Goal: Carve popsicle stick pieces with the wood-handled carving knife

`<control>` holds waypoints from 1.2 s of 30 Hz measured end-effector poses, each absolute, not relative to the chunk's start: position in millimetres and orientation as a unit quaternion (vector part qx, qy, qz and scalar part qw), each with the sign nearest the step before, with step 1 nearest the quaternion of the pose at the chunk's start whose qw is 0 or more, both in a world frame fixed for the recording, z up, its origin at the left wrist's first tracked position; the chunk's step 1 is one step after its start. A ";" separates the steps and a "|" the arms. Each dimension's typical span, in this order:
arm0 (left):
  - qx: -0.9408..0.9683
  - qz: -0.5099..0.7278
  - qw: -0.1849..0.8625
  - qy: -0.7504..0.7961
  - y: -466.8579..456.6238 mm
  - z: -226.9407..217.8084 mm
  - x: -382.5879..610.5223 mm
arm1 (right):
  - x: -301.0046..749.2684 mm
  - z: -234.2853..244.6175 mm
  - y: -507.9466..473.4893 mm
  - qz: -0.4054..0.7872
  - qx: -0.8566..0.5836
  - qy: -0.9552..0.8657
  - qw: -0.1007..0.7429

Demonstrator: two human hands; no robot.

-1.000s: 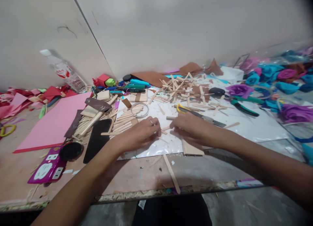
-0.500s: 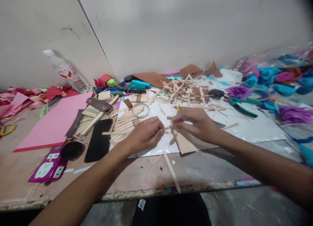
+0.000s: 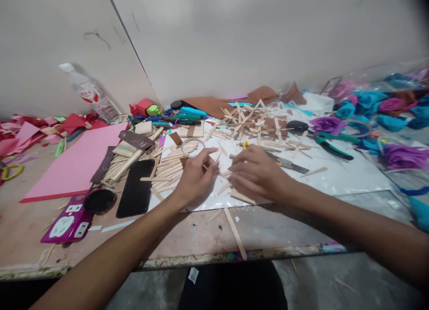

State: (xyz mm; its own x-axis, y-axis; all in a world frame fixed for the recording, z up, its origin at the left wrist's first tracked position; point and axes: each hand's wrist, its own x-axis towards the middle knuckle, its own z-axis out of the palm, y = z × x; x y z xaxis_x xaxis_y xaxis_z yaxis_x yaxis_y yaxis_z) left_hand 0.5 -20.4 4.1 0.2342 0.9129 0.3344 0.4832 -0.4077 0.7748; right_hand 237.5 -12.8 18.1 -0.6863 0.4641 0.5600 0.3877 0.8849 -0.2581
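Left hand point(image 3: 197, 180): The index finger is stretched out and the thumb is set below it; whether a wooden sliver point(image 3: 218, 158) at their tips is gripped cannot be told.

Right hand point(image 3: 258, 173): The fingers are bent and bunched, backs to the camera; what is held in them, if anything, cannot be told.

Small wooden pieces point(image 3: 225, 174): They are seen between the two hands, above a white sheet point(image 3: 345, 180) by which part of the tabletop point(image 3: 187, 238) is covered.

Pale wooden board point(image 3: 240, 196): It is partly hidden by the right hand, at that hand's 7 o'clock.

Flat craft sticks point(image 3: 166, 169): They are laid in rows at 9 o'clock from the hands, and a tape ring point(image 3: 183, 143) is rested on them.

Crossed sticks point(image 3: 246, 120): They are heaped between 12 and 1 o'clock.

Green-handled pliers point(image 3: 335, 150): They are placed between 2 and 3 o'clock, just beside a purple paper flower point(image 3: 328, 124).

Black phone point(image 3: 136, 189): It is laid at 9 o'clock, beyond the sticks.

Single stick point(image 3: 235, 234): It is left at 6 o'clock, near the tabletop's front edge.
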 end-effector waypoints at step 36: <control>0.602 0.415 0.547 0.407 -28.7 10.5 10.7 | 247.6 7.2 7.5 0.447 -0.248 -0.777 0.368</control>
